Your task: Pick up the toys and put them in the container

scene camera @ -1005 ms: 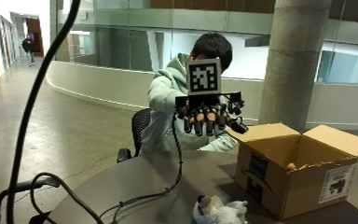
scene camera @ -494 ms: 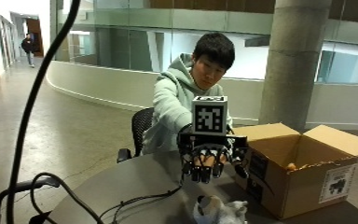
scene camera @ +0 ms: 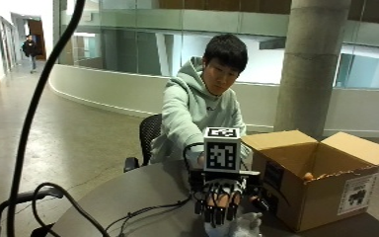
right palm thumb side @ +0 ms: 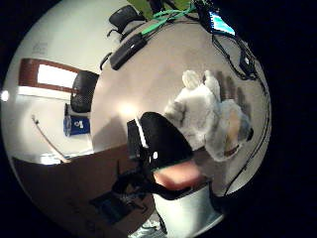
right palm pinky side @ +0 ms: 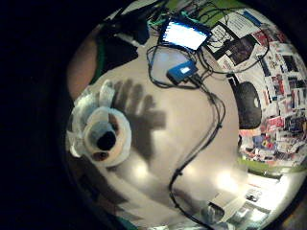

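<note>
hand (scene camera: pixel 218 210) over plush dog (right palm thumb side: pixel 213 119) (fingers spread)

A round grey table (scene camera: pixel 130 197) carries black cables (scene camera: pixel 147 213) trailing across its top. Near its far edge lie a laptop (right palm pinky side: pixel 184 33) with a lit screen and a small blue device (right palm pinky side: pixel 182 72) with cables plugged in. A black office chair (scene camera: pixel 149 136) stands at the table. A thick concrete column (scene camera: pixel 311 64) rises before a glass railing (scene camera: pixel 117 47).
</note>
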